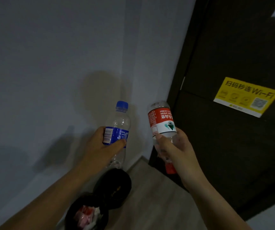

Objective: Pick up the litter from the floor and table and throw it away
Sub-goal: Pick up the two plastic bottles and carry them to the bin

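Note:
My left hand (103, 146) grips a clear plastic bottle with a blue cap and blue label (119, 120), held cap up. My right hand (173, 146) grips a clear bottle with a red and white label (161, 120), turned upside down so its red cap points at the floor. Both bottles look empty and hang in the air in front of the white wall corner. Below them on the floor stand two black bins: the nearer bin (70, 213) holds pink and white litter, the farther bin (125, 178) looks dark inside.
A dark brown door (233, 138) fills the right side, with a yellow Wi-Fi sticker (246, 97) on it. White walls (50, 63) meet in a corner behind the bottles. Pale wood floor (158, 205) runs between the bins and the door.

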Available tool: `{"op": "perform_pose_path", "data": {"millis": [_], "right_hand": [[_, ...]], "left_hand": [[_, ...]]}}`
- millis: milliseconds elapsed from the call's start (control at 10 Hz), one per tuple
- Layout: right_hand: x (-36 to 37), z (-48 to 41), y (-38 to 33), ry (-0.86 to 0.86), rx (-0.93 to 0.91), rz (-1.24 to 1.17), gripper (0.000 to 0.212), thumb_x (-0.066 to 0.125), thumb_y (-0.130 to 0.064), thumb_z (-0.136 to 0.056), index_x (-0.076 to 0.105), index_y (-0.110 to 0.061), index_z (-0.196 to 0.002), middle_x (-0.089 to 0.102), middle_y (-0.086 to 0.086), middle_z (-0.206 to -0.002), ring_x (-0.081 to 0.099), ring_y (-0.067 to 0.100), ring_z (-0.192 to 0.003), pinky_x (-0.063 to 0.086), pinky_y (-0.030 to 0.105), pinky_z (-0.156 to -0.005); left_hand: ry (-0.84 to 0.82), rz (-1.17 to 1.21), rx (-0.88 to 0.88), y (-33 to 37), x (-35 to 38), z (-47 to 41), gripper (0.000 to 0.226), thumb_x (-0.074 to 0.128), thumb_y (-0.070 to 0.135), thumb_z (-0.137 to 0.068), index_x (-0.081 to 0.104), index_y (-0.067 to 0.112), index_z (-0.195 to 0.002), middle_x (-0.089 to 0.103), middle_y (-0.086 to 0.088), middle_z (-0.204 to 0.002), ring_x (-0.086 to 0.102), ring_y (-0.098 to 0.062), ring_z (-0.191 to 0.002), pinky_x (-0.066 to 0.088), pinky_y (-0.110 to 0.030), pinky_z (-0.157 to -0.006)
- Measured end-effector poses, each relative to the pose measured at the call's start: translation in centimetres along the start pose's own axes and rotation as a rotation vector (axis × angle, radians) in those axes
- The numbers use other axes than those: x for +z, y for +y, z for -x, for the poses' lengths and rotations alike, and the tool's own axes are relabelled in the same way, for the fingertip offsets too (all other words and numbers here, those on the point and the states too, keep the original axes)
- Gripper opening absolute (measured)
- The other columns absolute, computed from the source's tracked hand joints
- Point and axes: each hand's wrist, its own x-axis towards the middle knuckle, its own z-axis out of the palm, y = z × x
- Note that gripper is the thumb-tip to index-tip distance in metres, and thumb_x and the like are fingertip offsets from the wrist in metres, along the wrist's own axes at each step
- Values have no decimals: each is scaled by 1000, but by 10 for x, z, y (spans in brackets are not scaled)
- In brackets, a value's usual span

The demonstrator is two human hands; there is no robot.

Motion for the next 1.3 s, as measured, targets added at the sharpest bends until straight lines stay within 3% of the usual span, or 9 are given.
{"op": "perform_pose_path", "data": {"millis": [200,400,500,600,800,900,1100,1200,1300], "right_hand": [[36,-108,60,11,184,96,56,68,-43,-79,37,-40,-126,50,-15,-106,57,11,-97,47,27,-65],[54,-184,148,3,394,229,63,70,-48,-77,39,-36,-131,56,-10,-105,64,13,-91,49,21,-59],[59,-220,195,22,521,334,51,69,-42,-81,42,-32,-122,51,-14,-88,59,5,-73,38,7,-39],[64,-252,245,0,641,351,61,72,-41,-80,41,-22,-129,51,-10,-88,61,10,-75,40,13,-41],[67,-302,358,-68,811,399,76,75,-35,-78,33,-17,-138,58,9,-108,65,25,-89,47,23,-52],[68,-319,414,-156,850,430,74,76,-32,-78,34,-15,-137,49,6,-110,58,21,-93,42,18,-51],[78,-342,556,-319,931,523,66,70,-23,-84,34,-12,-139,50,8,-115,50,15,-89,36,9,-46],[92,-344,616,-374,928,580,62,69,-20,-84,38,-11,-137,53,8,-114,55,21,-93,45,17,-55],[106,-345,671,-430,934,656,68,71,-22,-82,37,-12,-141,53,13,-131,56,29,-113,52,33,-83]], "left_hand": [[-4,-31,-155,-70,2,-95,22,70,16,-77,59,26,-94,67,5,-81,62,4,-61,43,-7,-48],[-24,-120,-390,-155,11,-157,21,72,21,-76,58,26,-90,66,3,-80,62,-11,-68,44,-22,-55],[-63,-143,-501,-196,19,-176,15,72,21,-77,57,24,-79,63,6,-67,61,-13,-60,43,-21,-53],[-114,-195,-603,-243,30,-195,14,73,20,-80,59,19,-77,64,-1,-66,61,-9,-57,45,-18,-50],[-161,-340,-865,-344,63,-221,33,73,29,-81,52,14,-103,57,0,-78,54,-11,-65,43,-21,-57],[-147,-335,-973,-391,80,-228,45,72,26,-82,55,4,-118,61,-10,-92,58,-25,-80,45,-33,-72],[-201,-407,-1078,-555,104,-233,60,66,25,-86,41,3,-136,53,-18,-130,53,-30,-118,41,-32,-92],[-238,-469,-1057,-615,116,-228,57,61,28,-89,41,6,-138,51,-16,-134,51,-21,-110,40,-31,-91],[-321,-553,-986,-685,122,-218,53,56,32,-91,45,8,-137,52,-14,-133,40,-9,-81,34,-20,-69]]}}
